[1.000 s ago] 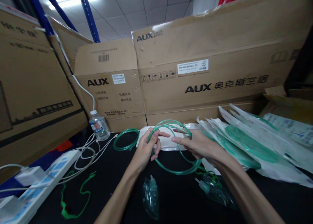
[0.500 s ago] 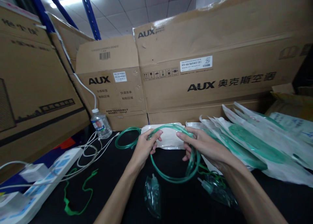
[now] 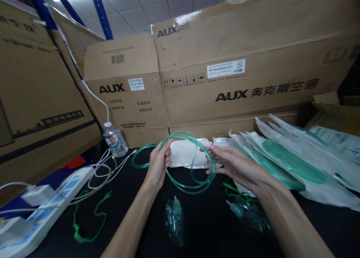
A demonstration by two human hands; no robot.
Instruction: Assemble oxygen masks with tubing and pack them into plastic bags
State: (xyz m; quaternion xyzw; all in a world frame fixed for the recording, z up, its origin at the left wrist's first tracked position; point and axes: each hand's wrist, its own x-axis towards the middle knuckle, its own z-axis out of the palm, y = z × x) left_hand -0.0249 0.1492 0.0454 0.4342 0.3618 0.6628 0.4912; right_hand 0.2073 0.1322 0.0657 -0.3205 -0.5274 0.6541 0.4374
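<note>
Both hands held a coil of green tubing [image 3: 184, 183] above the table [image 3: 135, 213]: left hand [image 3: 157, 166] pinching its rim, right hand [image 3: 230, 166] threaded through. Light, springy, slippery; best gripped across gathered loops.

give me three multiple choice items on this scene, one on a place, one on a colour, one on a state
1. Where does the water bottle stand?
A. left of the hands, by the cardboard boxes
B. on the stack of packets
C. between the two masks

2. What colour is the tubing coil held in the hands?
A. red
B. green
C. yellow

3. How is the tubing coil held?
A. lying flat, untouched
B. by the right hand alone
C. by both hands, lifted off the table

Answers: 1 A, it stands against the boxes at far left. 2 B, it is translucent green. 3 C, the left hand pinches one side and the right hand holds the other.
</note>
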